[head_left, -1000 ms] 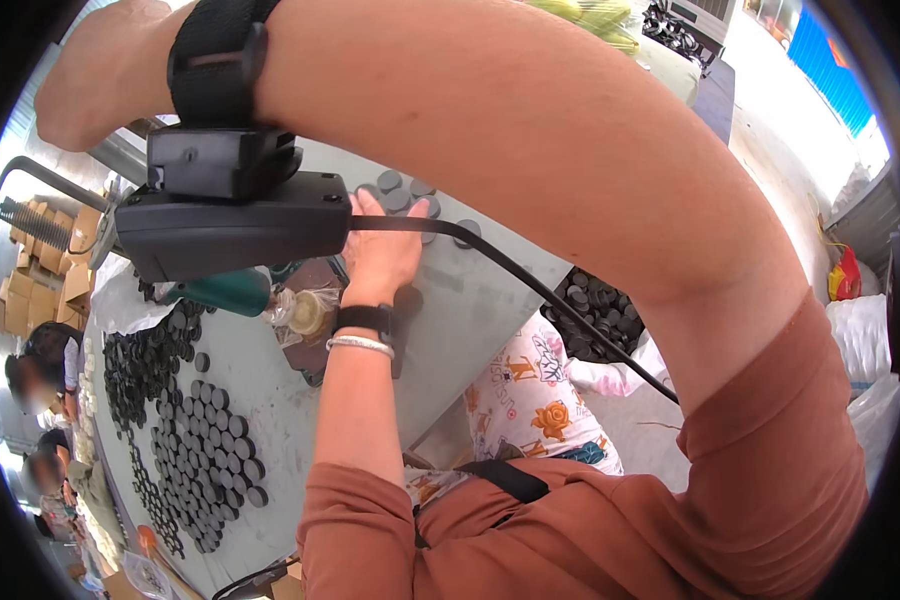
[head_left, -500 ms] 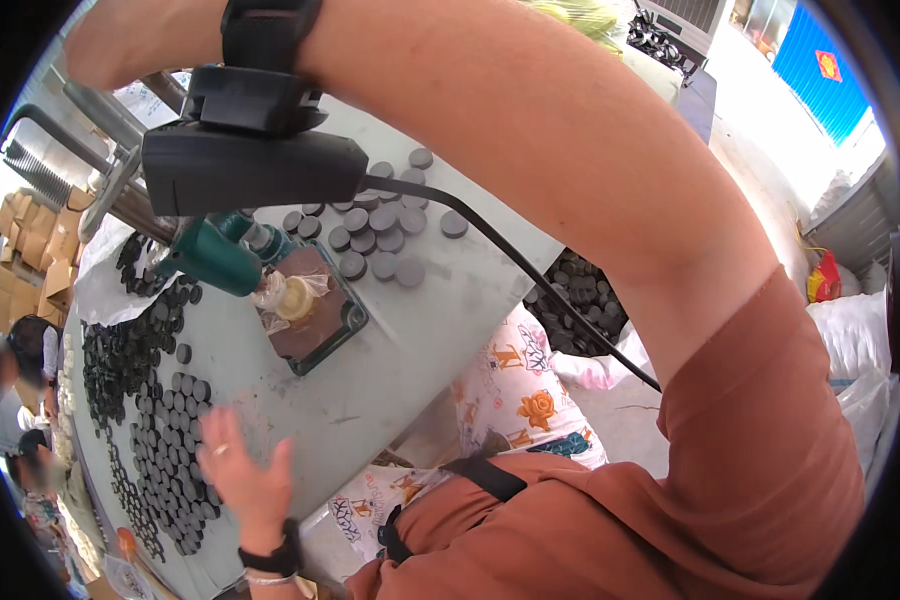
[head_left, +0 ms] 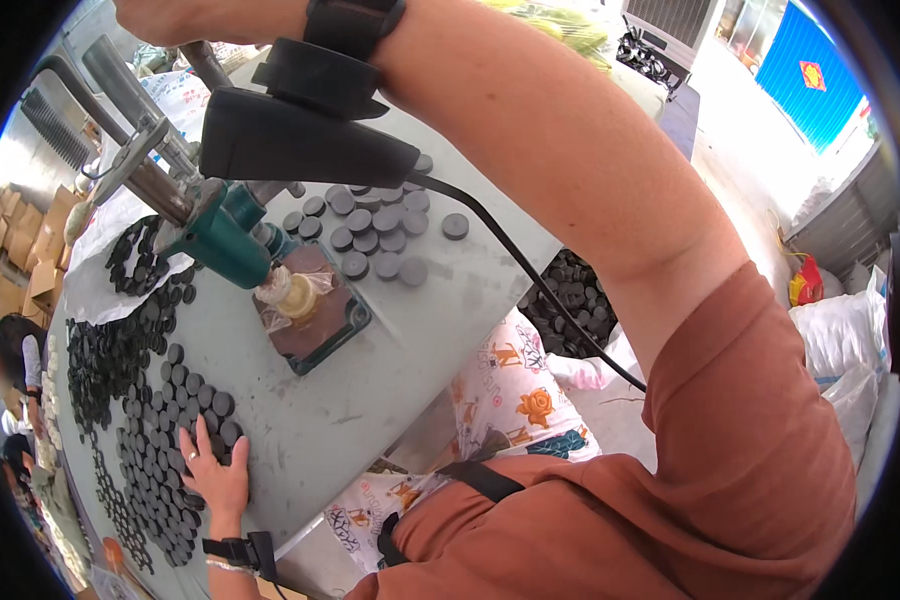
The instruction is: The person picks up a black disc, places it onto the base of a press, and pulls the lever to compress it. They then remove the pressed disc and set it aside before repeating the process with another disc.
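My left hand [head_left: 216,478], fingers spread, rests on the near right edge of a spread of grey round discs [head_left: 155,440] on the table. At the upper left my right hand [head_left: 205,18] is curled at the top of the lever [head_left: 206,66] of a green hand press [head_left: 215,245]; the frame's edge cuts off part of its fingers. Beneath the press head, a pale yellow round die [head_left: 297,297] with clear plastic film around it sits on the brown base plate [head_left: 320,325]. More loose grey discs [head_left: 375,225] lie behind the press.
Black ring-shaped parts [head_left: 120,360] cover the table's [head_left: 390,335] left side. A sack of dark discs [head_left: 570,300] stands beyond its right edge. Cardboard boxes [head_left: 45,245] and other people are at the far left. A black cable [head_left: 500,245] hangs from my right wrist device.
My left hand has moved left from bare table onto the grey discs. My right arm and the wrist device sit a little higher and farther right in the picture.
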Tool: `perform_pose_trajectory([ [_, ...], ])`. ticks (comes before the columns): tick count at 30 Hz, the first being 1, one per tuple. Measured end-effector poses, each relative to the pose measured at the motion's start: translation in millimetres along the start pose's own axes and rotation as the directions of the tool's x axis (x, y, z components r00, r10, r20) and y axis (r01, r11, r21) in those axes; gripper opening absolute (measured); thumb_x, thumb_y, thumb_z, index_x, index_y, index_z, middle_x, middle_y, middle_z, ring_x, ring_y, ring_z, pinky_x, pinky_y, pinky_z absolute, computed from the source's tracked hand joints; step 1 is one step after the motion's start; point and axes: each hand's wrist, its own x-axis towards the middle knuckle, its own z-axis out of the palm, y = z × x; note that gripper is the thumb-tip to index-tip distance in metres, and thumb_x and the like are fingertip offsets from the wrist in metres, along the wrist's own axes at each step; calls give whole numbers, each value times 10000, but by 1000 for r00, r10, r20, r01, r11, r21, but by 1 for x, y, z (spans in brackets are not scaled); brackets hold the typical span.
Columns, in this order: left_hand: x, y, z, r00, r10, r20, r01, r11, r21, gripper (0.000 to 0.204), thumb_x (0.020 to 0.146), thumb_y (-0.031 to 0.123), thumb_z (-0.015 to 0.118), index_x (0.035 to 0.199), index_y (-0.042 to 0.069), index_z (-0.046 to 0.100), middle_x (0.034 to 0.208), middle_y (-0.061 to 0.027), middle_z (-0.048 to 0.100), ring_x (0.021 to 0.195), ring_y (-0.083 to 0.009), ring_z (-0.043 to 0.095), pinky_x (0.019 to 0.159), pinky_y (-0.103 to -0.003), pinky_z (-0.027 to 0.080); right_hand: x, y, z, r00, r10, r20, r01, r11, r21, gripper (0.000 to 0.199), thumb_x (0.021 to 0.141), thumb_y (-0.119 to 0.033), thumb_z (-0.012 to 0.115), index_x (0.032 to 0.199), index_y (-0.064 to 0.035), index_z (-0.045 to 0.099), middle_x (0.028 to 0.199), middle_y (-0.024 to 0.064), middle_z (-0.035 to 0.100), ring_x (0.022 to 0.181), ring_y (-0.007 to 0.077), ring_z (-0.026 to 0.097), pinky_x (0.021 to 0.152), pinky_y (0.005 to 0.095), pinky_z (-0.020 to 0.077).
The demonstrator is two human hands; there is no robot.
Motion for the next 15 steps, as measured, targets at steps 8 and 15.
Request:
perform_pose_trajectory([
  [8,19,69,3,964,265,-6,-265,964,-23,769,794,420,700,1445,173,374,1512,-187,260,1397,-345,270,1081,-659,127,0,-3,-5,982,-172,-73,167,983,-68,209,830,-141,552,856,-30,727,894,181,697,862,323,684,762,395,554],
  [15,31,95,6,953,303,31,-300,952,-65,754,843,483,631,1457,149,347,1525,-168,252,1424,-345,225,1076,-683,94,-25,-5,-16,988,-48,-147,35,995,-88,224,818,-170,551,855,-38,728,872,176,695,823,315,683,728,401,547],
])
